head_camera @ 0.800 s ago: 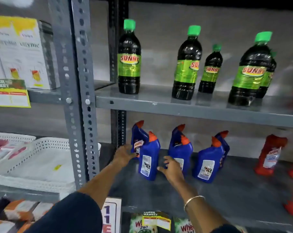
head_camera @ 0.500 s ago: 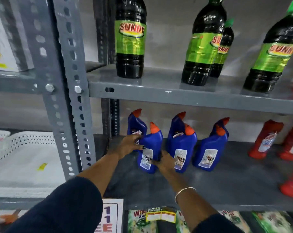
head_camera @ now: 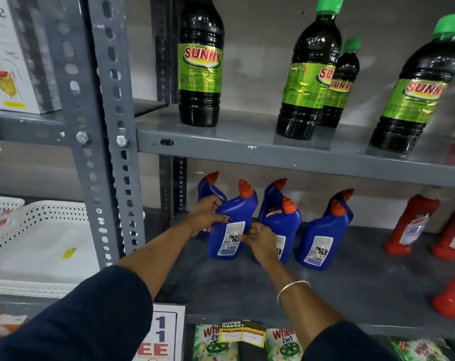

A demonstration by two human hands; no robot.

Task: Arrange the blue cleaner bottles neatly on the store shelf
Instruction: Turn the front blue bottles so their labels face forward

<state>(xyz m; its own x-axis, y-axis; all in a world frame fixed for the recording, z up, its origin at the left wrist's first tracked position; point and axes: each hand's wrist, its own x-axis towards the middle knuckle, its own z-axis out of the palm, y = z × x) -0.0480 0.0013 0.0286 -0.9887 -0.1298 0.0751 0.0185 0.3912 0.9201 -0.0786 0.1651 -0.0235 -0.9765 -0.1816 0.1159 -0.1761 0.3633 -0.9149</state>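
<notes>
A shop, it seems a supermarket: grey slotted steel shelving (head_camera: 273, 149), and above the hands a row of identical Sunny bottles (head_camera: 200, 61). Right of the hands stand red bottles (head_camera: 408, 225); below them hangs a yellow "Super Market" price tag (head_camera: 243, 333) on packets (head_camera: 283, 345).

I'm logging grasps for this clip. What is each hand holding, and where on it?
Left hand grips the front-left blue bottle at its left shoulder. Right hand touches its lower right side by the label; a firm grip there cannot be told.
</notes>
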